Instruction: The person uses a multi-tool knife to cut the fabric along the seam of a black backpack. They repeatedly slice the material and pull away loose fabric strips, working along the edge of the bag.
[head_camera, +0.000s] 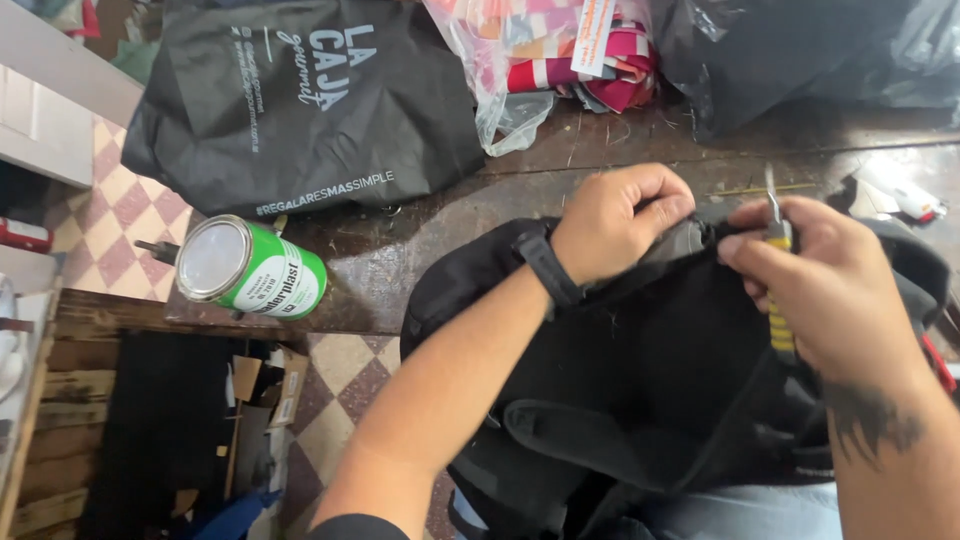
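A black backpack (640, 380) lies on my lap against the edge of a dark wooden table (420, 240). My left hand (620, 222), with a black band on its wrist, pinches the bag's upper edge. My right hand (830, 290) grips a small tool with a yellow striped handle (779, 300), its metal tip pointing up near that same edge. The two hands are close together at the top of the bag.
A green can with a metal lid (250, 268) lies on its side at the table's left edge. A black bag (300, 100), a clear plastic bag of coloured cloth (560, 50) and a black plastic sack (800, 50) sit at the back. Checkered floor (120, 200) lies to the left.
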